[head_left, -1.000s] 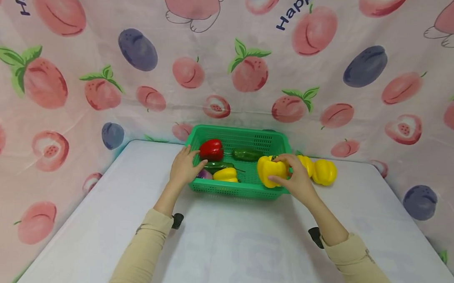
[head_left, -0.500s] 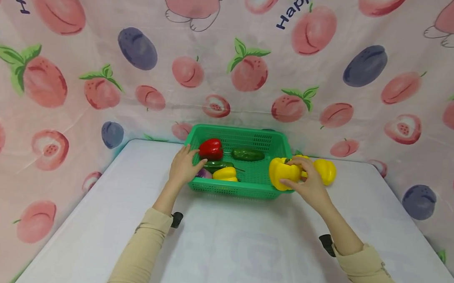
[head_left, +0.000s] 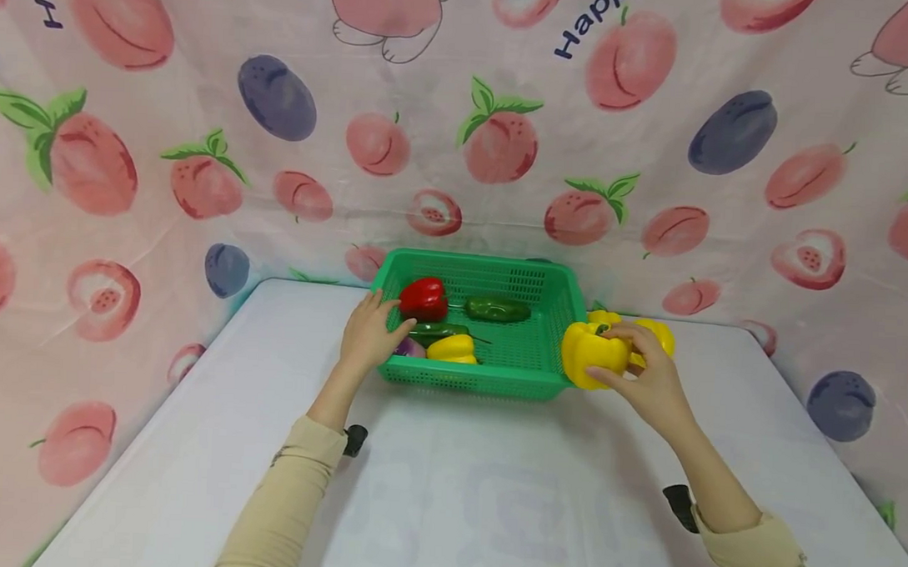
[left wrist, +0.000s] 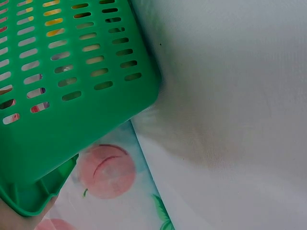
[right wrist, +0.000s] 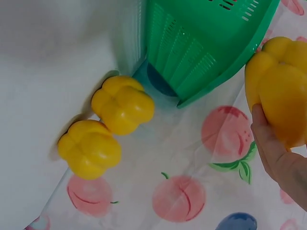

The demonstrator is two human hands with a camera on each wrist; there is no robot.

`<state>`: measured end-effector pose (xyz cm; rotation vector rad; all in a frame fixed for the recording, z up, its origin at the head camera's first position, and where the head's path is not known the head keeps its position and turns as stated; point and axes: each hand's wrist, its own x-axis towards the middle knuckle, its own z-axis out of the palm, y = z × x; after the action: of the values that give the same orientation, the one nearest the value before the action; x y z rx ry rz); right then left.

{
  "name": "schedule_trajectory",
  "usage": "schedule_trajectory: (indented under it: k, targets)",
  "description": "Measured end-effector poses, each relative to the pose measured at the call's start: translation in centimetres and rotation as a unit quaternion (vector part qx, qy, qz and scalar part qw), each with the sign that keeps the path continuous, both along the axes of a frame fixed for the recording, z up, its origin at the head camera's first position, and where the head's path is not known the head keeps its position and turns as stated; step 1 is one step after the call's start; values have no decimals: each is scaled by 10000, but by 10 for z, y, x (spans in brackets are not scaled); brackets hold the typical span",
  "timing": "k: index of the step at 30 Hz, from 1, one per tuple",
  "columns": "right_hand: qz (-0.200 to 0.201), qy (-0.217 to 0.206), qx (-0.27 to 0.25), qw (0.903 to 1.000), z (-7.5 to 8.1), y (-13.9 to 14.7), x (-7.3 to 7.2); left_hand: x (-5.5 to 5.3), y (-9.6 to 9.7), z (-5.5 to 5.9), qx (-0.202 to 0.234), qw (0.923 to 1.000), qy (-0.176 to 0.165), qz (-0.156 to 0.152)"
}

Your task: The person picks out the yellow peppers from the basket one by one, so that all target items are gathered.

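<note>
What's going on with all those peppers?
Someone is holding a yellow pepper in their right-hand grip, by the right end of a green basket. Their left-hand grip is on the basket's left end. Two more yellow peppers sit on the table, to the right of the basket. Inside it are a red pepper, two long green vegetables, another yellow pepper and something purple, partly hidden.
</note>
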<state>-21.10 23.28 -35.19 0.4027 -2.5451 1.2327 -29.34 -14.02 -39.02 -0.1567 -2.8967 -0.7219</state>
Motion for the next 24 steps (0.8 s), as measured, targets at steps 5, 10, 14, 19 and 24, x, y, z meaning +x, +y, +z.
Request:
schedule_trajectory:
  k: [5,10,14,19,24]
  targets:
    - [-57,42,162,9998,0,13,5,-1,0,0,-33,10000,6,1]
    - [-15,129,305,9995,-4,26,5,1,0,1,5,10000,-3,23]
    - [-54,78,372,9993,-7,32,5,1,0,1,14,10000,-17,27]
    - [-137,-71,356,9992,-10,38,5,2,0,-1,27,10000,13,4]
    - [-191,-166,262,9993,-12,43,2,1,0,0,52,9999,86,4]
